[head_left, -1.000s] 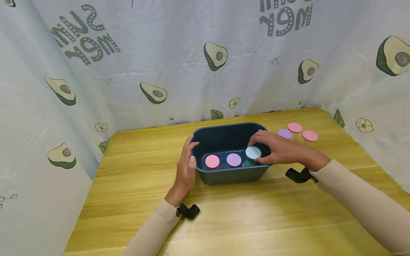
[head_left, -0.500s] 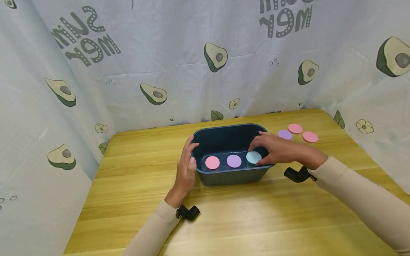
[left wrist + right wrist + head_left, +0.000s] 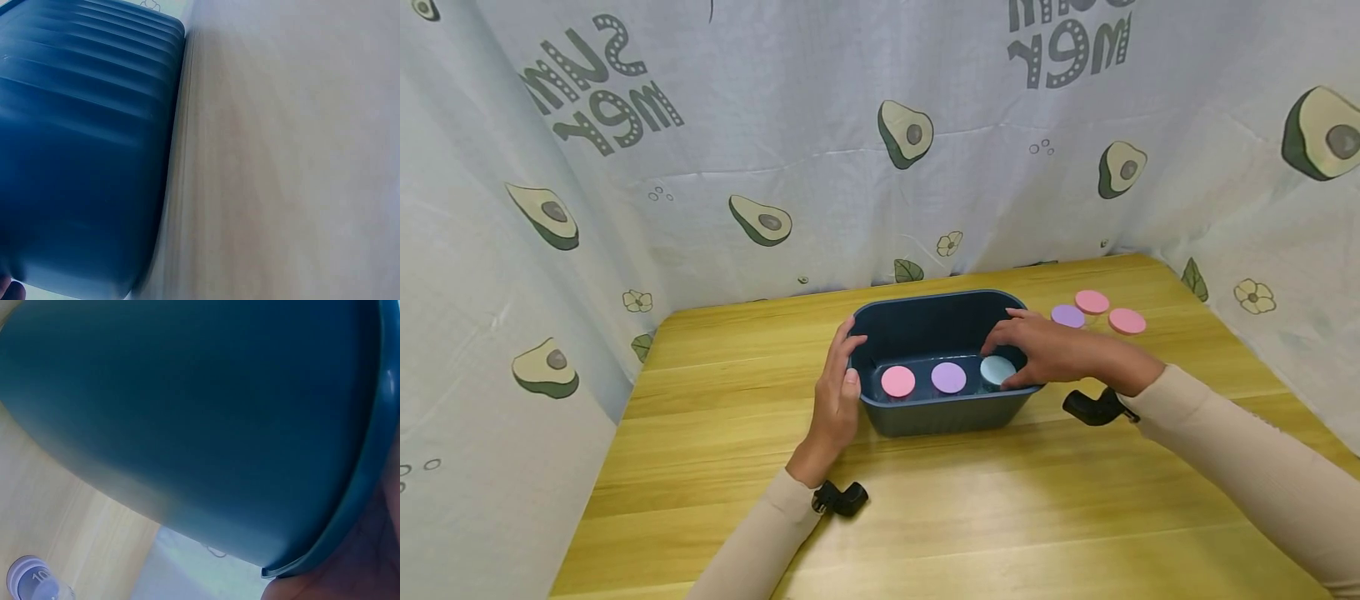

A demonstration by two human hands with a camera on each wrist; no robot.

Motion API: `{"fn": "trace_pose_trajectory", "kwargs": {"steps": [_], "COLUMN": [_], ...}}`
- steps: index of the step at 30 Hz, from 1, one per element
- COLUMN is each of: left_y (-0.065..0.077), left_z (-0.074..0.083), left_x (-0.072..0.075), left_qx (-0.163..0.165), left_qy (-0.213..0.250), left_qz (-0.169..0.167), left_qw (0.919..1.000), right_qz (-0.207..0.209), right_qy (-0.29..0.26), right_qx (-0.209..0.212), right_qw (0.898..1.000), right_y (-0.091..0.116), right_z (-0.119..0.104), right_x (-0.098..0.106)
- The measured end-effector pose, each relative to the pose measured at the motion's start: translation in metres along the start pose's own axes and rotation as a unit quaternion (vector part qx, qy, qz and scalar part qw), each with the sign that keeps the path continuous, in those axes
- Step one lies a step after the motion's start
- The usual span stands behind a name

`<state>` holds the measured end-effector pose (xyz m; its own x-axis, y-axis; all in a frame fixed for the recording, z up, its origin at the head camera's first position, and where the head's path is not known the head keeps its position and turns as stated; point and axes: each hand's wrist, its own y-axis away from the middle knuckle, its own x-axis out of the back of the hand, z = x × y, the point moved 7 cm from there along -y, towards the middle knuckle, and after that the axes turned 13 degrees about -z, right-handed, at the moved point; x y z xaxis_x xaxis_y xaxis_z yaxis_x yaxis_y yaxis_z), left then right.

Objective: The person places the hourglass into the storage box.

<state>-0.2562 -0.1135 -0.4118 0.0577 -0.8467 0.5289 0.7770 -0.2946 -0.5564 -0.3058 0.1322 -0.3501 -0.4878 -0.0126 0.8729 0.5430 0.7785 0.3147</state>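
Note:
A dark blue oblong bin (image 3: pixel 947 418) stands on the wooden table. Inside it, a pink-lidded jar (image 3: pixel 898 381) and a purple-lidded jar (image 3: pixel 949 377) sit side by side. To their right is a light-blue-lidded jar (image 3: pixel 997 369), low in the bin. My right hand (image 3: pixel 1047 346) reaches over the right rim and pinches this jar between thumb and fingers. Against the bin's left end rests my left hand (image 3: pixel 835 400), its fingers extended along the wall. The left wrist view shows the bin's ribbed side (image 3: pixel 94 112); the right wrist view shows its outer wall (image 3: pixel 187 425), hiding the held jar.
Right of the bin, beyond the right hand, stand a purple-lidded jar (image 3: pixel 1067 316) and two pink-lidded ones, a rear jar (image 3: pixel 1092 301) and a nearer jar (image 3: pixel 1127 321). A clear marked jar (image 3: pixel 37 581) shows in the right wrist view. An avocado-print curtain (image 3: pixel 842 192) surrounds the table (image 3: pixel 715 417).
The right hand has lowered the light-blue-lidded jar into the bin, and its lid is now level with the other two. The left hand has kept its place.

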Motion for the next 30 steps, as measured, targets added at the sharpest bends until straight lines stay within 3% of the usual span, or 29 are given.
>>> {"fn": "trace_pose_trajectory", "kwargs": {"steps": [18, 30], "left_y": [0.000, 0.002], "left_z": [0.002, 0.000], "left_x": [-0.003, -0.002], "left_qx": [0.006, 0.004], "left_qy": [0.000, 0.005], "left_qz": [-0.003, 0.000], "left_qw": [1.0000, 1.0000], "right_qz": [0.027, 0.121], "right_qy": [-0.032, -0.075], "right_qx": [0.016, 0.038], "right_qw": [0.999, 0.989], "right_y": [0.007, 0.015], "right_z": [0.003, 0.009], "right_x": [0.000, -0.003]}}
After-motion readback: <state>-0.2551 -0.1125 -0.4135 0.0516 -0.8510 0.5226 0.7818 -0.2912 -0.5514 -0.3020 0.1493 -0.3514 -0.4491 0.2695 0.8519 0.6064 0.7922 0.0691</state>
